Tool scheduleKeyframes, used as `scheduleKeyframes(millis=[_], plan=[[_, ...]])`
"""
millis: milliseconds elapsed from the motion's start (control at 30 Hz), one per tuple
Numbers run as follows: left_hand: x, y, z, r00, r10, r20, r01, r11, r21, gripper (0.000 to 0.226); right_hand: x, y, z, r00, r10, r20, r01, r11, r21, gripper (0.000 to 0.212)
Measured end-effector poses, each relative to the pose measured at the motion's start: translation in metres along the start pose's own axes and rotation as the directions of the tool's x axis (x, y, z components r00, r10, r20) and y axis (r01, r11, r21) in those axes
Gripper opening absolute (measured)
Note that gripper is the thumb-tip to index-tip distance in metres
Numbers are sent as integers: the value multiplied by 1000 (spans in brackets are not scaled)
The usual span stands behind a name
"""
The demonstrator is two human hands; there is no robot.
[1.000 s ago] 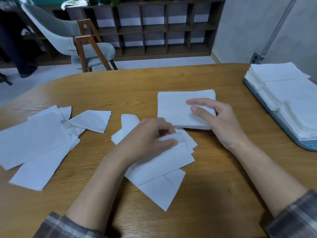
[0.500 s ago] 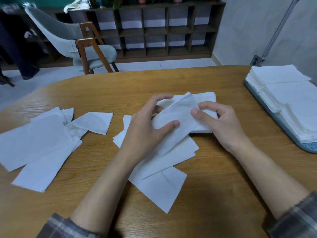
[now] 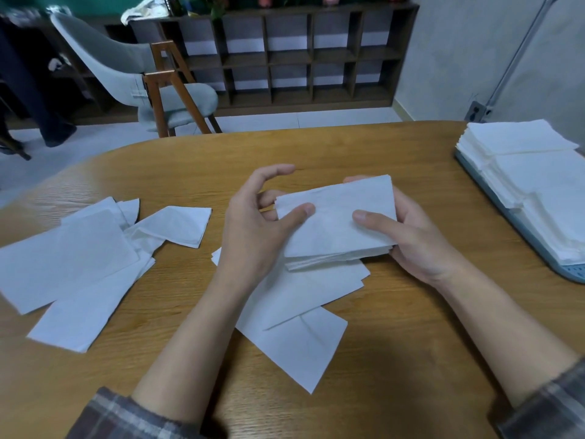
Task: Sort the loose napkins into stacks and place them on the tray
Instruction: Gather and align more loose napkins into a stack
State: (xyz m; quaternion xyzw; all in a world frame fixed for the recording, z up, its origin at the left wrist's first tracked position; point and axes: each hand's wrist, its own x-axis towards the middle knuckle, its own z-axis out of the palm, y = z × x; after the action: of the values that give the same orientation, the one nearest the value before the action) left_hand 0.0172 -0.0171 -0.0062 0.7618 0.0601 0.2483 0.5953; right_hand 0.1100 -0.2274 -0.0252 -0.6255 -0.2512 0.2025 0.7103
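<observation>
Napkins lie scattered: loose napkins (image 3: 72, 267) sprawl overlapping on the far left of the wooden table (image 3: 411, 359), with one folded napkin (image 3: 177, 224) just beside them. Nearer the middle, the left hand (image 3: 253, 236) pinches the left edge of a neat stack (image 3: 338, 229), thumb on top, index finger lifted clear. The stack is held over a pile (image 3: 300, 331) of unsorted sheets. The right hand (image 3: 411, 245) clasps its right side, thumb across the top sheet, fingers beneath. Far right, the tray (image 3: 571, 271) sits near the table edge, carrying sorted stacks (image 3: 538, 185) that overlap.
</observation>
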Motion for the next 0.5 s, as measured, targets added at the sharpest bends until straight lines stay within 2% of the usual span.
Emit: scheduleKeyframes(millis=[100,167,233,333,400,500], plan=[[0,1,0,1000,-7,-12,7,1000,11,47,-1,-3,3,1000,6,1,-6,1000,19,42],[0,2,0,1000,-24,14,24,1000,10,47,-2,-5,5,1000,3,-28,-4,999,-37,40],[1,2,0,1000,-13,12,12,998,57,48,-2,-5,7,998,-12,-68,7,996,-85,42],[0,1,0,1000,-4,-23,6,992,128,61,-1,-6,7,994,-39,-98,37,999,-25,50],[-1,3,0,994,-105,5,104,992,65,71,-1,-9,3,995,-53,-80,58,997,60,60],[-4,9,3,961,-239,143,254,962,-102,69,-2,-10,2,996,-66,-60,72,991,114,74]])
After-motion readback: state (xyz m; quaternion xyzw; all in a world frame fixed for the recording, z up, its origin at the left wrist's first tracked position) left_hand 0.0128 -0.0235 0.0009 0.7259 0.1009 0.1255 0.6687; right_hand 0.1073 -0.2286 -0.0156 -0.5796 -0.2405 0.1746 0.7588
